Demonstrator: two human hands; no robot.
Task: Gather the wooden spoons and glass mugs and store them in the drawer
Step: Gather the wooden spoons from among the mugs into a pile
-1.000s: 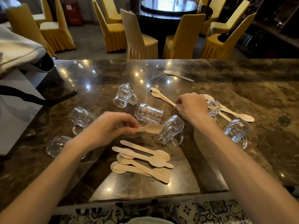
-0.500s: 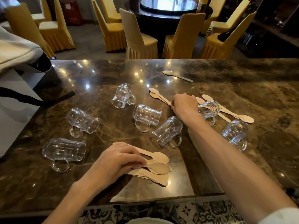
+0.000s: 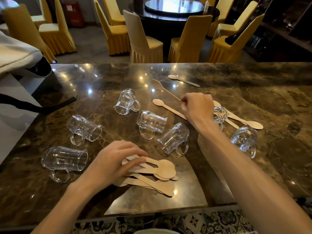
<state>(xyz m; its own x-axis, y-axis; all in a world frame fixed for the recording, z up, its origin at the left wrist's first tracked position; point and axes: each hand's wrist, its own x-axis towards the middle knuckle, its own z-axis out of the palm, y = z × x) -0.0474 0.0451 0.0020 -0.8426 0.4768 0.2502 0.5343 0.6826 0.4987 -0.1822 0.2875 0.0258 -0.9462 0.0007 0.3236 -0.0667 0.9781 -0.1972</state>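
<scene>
Seven glass mugs [image 3: 152, 121] wait; spoon-gathering step. Right hand [image 3: 197, 107] pinches far wooden spoon [image 3: 166, 92], left hand [image 3: 114, 162] flat on near spoon pile [image 3: 160, 181]; next, add spoon there.

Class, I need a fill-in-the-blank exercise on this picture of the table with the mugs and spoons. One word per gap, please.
1. Every glass mug on the marble table lies on its ____.
2. The left hand rests on a pile of wooden ____.
3. The right hand pinches one spoon by its ____.
4. The chairs beyond the table wear ____ covers.

Missing words: side; spoons; handle; yellow.
</scene>
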